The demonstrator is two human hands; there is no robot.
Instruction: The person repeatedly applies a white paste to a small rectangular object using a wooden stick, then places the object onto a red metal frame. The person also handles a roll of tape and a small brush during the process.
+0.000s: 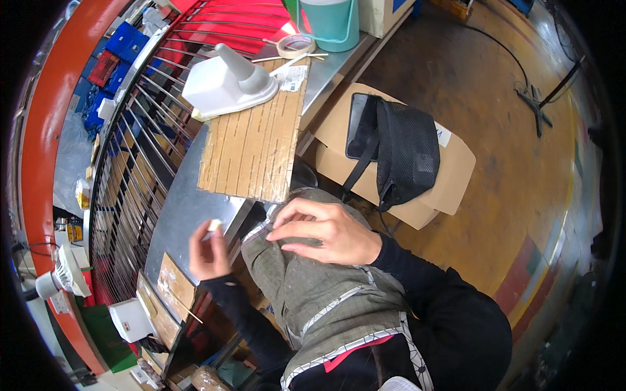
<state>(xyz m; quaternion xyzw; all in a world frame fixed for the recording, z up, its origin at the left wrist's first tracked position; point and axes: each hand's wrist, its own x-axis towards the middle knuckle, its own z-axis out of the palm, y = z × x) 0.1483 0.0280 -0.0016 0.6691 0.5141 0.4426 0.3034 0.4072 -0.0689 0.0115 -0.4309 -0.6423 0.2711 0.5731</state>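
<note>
My left hand point(207, 251) is closed around a small pale piece point(214, 226), held at the edge of the grey metal table point(189, 202). My right hand point(325, 231) lies flat, fingers spread, on a grey-green garment point(313, 287) over my lap. A sheet of brown cardboard point(254, 146) lies on the table just beyond both hands. At its far end stands a white plastic part with a grey cone point(228, 81).
A tape roll point(295, 44) and a teal bucket point(331, 23) sit at the table's far end. A black mesh bag point(398, 146) rests on a cardboard box point(450, 173) on the wooden floor at right. A curved metal rack point(137, 143) with blue bins point(127, 42) runs along the left.
</note>
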